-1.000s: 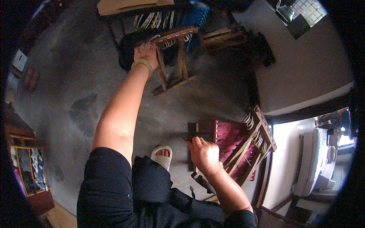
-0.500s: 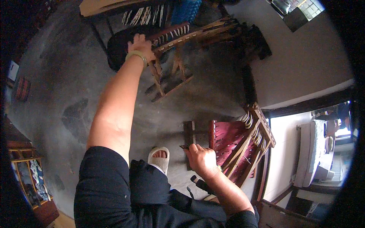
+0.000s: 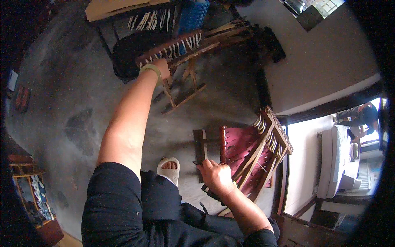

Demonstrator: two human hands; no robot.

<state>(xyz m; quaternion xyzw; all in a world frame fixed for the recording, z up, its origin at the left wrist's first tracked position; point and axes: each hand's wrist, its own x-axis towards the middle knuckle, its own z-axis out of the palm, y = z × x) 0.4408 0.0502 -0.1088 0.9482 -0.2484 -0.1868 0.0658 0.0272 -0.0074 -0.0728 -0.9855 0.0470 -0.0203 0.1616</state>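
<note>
Fingers curled, your left hand (image 3: 161,68) touches a white-corded brown wooden stool (image 3: 169,45), grip unclear; your right hand (image 3: 217,178) pinches a thin dark sliver (image 3: 196,164).

Grey floor (image 3: 74,78), dim light. Pale wall (image 3: 321,57) upper right. Bright doorway (image 3: 301,152) right, bed (image 3: 329,164) beyond. Wood-framed shelf (image 3: 28,175) lower left.

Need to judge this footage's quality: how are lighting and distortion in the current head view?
Head view: bright glare through the doorway at right; dim, grainy floor, darkening at upper left; fisheye bending near the black rim; right hand brightly lit, left hand dimmer.
</note>
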